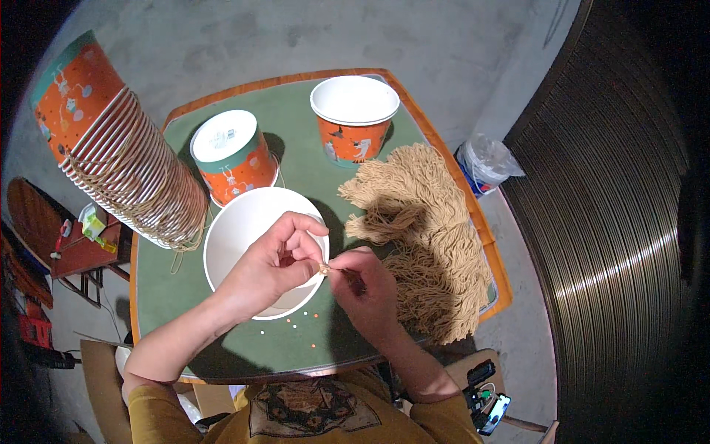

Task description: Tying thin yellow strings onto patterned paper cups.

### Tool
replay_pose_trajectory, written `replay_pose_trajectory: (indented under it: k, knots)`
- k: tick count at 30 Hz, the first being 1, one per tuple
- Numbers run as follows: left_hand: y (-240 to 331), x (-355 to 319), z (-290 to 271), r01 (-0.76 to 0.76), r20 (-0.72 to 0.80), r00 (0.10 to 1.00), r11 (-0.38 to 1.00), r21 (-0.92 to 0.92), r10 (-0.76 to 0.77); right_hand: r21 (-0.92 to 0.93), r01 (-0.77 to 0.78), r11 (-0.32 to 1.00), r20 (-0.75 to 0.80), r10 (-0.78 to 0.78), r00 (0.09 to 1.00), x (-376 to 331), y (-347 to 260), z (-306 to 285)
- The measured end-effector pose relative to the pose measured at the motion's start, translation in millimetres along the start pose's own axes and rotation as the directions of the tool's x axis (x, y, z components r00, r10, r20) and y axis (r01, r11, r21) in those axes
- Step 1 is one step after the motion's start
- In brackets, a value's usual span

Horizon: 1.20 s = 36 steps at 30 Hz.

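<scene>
L hand (pixel 270 259) & R hand (pixel 366 285), both pinched shut, are threading tan cord (pixel 323 270) at white bucket (pixel 237 229) rim nr table (pixel 296 344) front edge; big handled stack (pixel 129 170) done, 2 buckets + cord pile (pixel 429 244) left.

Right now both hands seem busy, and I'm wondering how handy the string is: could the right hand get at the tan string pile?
Probably yes. The right hand sits at the near edge of the tan string pile, with nothing between them, though its fingertips pinch something small against the left hand over the open white cup.
</scene>
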<state>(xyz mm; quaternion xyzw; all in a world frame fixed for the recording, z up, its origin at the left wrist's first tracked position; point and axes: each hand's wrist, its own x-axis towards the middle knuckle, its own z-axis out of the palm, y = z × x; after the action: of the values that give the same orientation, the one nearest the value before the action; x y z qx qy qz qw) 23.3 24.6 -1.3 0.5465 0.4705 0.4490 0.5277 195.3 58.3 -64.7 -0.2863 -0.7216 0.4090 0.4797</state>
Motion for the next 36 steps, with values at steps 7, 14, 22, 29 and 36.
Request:
replay_pose_trajectory:
  k: [7,14,22,29,36]
  knots:
    - [1,-4,2,-0.072,0.012,0.997,0.99,0.123,0.071,-0.269,0.242,0.932,0.02,-0.246,0.969,2,1,-4]
    - [-1,-2,1,-0.07,0.019,0.997,0.989,0.132,0.068,-0.38,0.36,0.852,0.017,-0.382,0.924,-6,2,0]
    - [1,-3,2,-0.094,0.018,0.996,0.983,0.157,0.093,-0.227,0.118,0.967,-0.043,-0.13,0.991,-8,-8,2]
    - [-1,-3,1,-0.101,0.034,0.995,0.974,0.203,0.096,-0.257,0.089,0.962,0.001,-0.092,0.996,-5,-8,1]
    - [1,-6,2,-0.006,0.031,1.0,0.974,0.228,-0.001,0.03,-0.096,0.995,0.003,0.096,0.995,-3,-2,1]
